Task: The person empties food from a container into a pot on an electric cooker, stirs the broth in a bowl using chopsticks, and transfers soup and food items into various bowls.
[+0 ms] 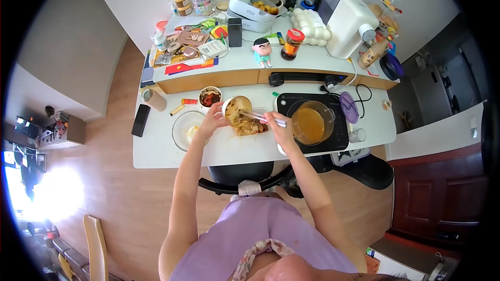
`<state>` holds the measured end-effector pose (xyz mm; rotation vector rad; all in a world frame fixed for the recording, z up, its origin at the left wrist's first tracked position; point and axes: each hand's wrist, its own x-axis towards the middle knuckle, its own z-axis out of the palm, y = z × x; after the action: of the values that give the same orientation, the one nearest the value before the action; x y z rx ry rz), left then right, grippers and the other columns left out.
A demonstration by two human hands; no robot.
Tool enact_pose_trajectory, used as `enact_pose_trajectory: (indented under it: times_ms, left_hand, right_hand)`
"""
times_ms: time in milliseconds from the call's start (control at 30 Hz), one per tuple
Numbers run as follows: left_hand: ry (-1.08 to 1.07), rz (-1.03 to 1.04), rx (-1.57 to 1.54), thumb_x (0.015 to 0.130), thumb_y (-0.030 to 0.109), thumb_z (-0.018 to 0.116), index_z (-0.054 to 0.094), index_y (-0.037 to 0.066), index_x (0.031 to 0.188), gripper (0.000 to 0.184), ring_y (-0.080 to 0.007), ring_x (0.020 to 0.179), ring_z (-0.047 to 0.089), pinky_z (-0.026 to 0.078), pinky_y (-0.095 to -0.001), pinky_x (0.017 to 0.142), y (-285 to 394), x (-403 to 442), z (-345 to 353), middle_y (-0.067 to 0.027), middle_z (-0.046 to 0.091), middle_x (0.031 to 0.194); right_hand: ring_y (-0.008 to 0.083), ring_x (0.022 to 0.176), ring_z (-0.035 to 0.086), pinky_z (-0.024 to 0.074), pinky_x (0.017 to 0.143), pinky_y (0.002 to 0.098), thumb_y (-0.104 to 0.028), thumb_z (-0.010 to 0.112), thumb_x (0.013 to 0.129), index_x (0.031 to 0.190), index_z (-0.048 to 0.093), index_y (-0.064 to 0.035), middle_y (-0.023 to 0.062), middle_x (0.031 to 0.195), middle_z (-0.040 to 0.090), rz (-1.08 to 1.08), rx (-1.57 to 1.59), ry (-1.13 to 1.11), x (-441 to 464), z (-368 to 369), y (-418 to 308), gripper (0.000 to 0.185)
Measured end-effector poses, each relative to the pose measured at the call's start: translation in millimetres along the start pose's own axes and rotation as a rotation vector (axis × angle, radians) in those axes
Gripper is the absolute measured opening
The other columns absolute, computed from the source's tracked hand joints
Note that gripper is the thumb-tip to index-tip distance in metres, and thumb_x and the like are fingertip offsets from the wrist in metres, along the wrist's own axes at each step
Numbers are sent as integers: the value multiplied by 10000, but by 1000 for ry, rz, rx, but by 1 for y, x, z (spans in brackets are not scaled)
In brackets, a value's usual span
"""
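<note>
My left hand (213, 118) grips a small bowl (238, 110) by its side, and the bowl is tilted over a heap of sliced food (251, 127) on the white table. Closed around a pair of light chopsticks (276, 119), my right hand (280, 129) is just right of the bowl, and the chopstick tips reach into the bowl's mouth. A clear glass bowl (182, 131) stands left of the food. To the right, a pot of brown broth (311, 124) sits on a black cooktop (333, 144).
Behind the bowl is a small bowl of dark red seasoning (210, 97). A phone (140, 120) and a bottle (154, 100) are at the left. A purple lid (349, 107) and a glass (358, 135) stand right. The raised shelf holds a sauce jar (292, 45) and a white appliance (348, 21).
</note>
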<state>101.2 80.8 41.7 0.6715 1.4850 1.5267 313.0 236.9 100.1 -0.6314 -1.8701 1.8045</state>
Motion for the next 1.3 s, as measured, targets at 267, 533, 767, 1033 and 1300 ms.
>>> enact_pose_trajectory:
  times_ms: [267, 533, 767, 1033, 1300]
  left_hand:
    - [7, -160, -248, 745, -28, 613, 287, 78, 1346, 692, -227, 1011, 563, 519, -356, 830, 4, -9, 1, -105, 489, 1115]
    - [90, -74, -160, 741, -16, 639, 314, 100, 1333, 685, -220, 1022, 548, 511, -347, 828, -6, -11, 1, -94, 470, 1153]
    - [93, 203, 200, 604, -36, 734, 410, 87, 1256, 739, -221, 1106, 468, 451, -328, 903, -14, -3, 12, -65, 464, 1167]
    - [144, 190, 407, 614, 4, 736, 455, 134, 1230, 689, -224, 1170, 449, 520, -359, 842, -3, -6, 20, -48, 413, 1233]
    - [117, 248, 579, 627, 2, 721, 464, 157, 1221, 666, -230, 1175, 452, 526, -364, 832, 8, -7, 29, -49, 413, 1218]
  right_hand:
    - [156, 815, 644, 485, 716, 236, -192, 519, 928, 943, 613, 62, 95, 856, 647, -128, 119, 65, -6, 9, -16, 271]
    - [148, 734, 657, 469, 606, 232, -190, 518, 924, 914, 615, 43, 98, 770, 655, -77, -51, 30, -7, 3, -5, 253]
    - [166, 797, 654, 495, 701, 236, -204, 513, 931, 922, 609, 63, 107, 865, 644, 20, -10, -67, -3, 9, 9, 284]
    - [150, 783, 653, 482, 685, 222, -186, 519, 924, 921, 611, 52, 87, 821, 647, 12, -74, -19, -10, -4, 14, 255]
    - [150, 774, 653, 481, 668, 224, -181, 525, 920, 918, 612, 49, 89, 792, 646, -26, -133, 15, -3, -2, 11, 246]
